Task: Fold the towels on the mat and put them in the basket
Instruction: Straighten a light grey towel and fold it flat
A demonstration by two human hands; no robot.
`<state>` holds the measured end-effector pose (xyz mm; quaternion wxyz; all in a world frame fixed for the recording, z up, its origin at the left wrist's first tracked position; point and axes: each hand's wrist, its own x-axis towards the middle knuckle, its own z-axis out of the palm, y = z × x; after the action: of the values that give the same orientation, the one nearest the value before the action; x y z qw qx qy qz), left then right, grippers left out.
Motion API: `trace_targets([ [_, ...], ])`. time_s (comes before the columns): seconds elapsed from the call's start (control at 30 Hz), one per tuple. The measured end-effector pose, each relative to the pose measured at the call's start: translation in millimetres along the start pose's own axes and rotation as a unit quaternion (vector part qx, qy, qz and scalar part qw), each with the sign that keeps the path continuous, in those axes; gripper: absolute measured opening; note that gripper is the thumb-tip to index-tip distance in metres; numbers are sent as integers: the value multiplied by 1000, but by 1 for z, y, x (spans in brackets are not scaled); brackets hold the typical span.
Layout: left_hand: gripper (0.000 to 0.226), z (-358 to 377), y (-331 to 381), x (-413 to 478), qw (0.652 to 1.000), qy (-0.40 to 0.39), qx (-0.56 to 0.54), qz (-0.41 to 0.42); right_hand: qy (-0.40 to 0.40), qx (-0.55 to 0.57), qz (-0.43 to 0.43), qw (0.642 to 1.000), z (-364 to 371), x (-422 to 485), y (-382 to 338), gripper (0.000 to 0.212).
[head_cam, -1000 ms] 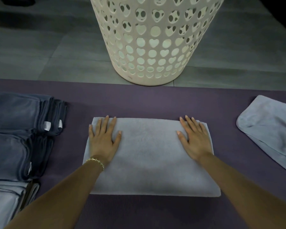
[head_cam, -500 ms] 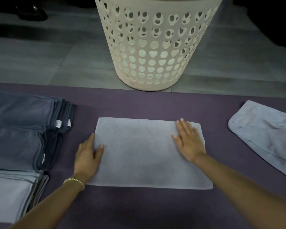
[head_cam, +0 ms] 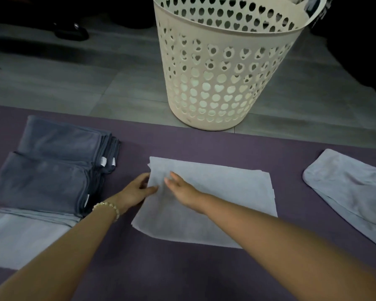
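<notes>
Head view: two bare forearms reach forward over a purple mat [head_cam: 204, 144] that lies on a grey tiled floor [head_cam: 74, 83].
Towel being handled: a light grey folded towel [head_cam: 221, 203], rectangular, lies flat in the middle of the mat. Its far left corner is slightly ruffled.
Left hand: the left hand [head_cam: 137, 192] pinches the towel's left edge, thumb on top of the cloth and the other fingers curled at the edge. A pale beaded bracelet [head_cam: 109, 207] circles the wrist.
Right hand: the right hand [head_cam: 182, 190] reaches across to the same edge, fingers straight and close together, just beside the left thumb. Whether it presses the cloth cannot be told.
Basket: a cream plastic basket with heart-shaped holes [head_cam: 224, 79] stands upright on the floor, just beyond the mat's far edge.
Left of the mat: a stack of dark blue-grey folded towels [head_cam: 52, 170], with pale grey folded towels [head_cam: 20, 233] nearer the viewer.
Right of the mat: a loose light grey towel [head_cam: 351, 198], rumpled, well apart from both hands.
</notes>
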<state>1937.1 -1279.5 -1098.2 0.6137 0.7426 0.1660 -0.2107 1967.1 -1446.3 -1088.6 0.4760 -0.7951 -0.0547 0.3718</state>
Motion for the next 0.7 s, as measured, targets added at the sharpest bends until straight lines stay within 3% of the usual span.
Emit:
trace_targets([
  [0.1, 57, 17, 15, -7, 995, -98, -5, 18, 59, 148, -11, 987, 6, 7, -2, 50],
  [0.27, 64, 50, 30, -9, 979, -158, -121, -42, 164, 190, -23, 968, -11, -2, 20, 37],
  [0.37, 69, 63, 39, -8, 980, -165, -111, -32, 196, 152, -44, 968, -28, -14, 29, 34],
  [0.47, 57, 80, 49, -1, 993, -86, -75, 17, 236, 105, -72, 963, -57, -31, 36, 31],
  [0.57, 43, 99, 49, 15, 988, 8, 48, 149, 262, 71, -63, 960, -101, -52, 46, 20],
  [0.63, 47, 117, 40, 26, 960, -17, 168, 221, 298, 62, -48, 951, -132, -63, 61, 17],
  [0.7, 51, 140, 28, 28, 923, -32, 311, 224, 357, 75, -26, 931, -154, -68, 83, 18],
])
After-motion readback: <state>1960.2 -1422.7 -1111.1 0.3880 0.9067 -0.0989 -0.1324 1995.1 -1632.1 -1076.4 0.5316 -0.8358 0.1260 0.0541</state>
